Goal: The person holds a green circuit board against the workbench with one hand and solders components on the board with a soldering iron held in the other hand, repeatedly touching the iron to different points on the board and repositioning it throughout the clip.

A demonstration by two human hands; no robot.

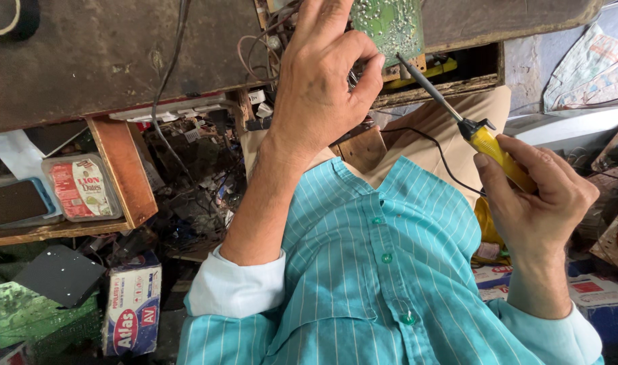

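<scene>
Soldering iron (481, 138), yellow handle and dark metal shaft, is gripped in the right hand (535, 196), fingers clamped round the handle; its tip is pointed up-left and is met with the lower edge of a green circuit board (389, 23). The board is pinched at its left edge by the left hand (326, 81), thumb and fingers closed on it, held against the front of a worn wooden workbench (106, 61). A black cord (437, 150) is trailed from the iron across a tan lap. A teal striped shirt (370, 270) is seen below. At left, a clear plastic tub (82, 188) is set on a wooden shelf (123, 169); a small cardboard box (133, 304) is stood on the floor beneath, beside green boards (25, 314)
</scene>
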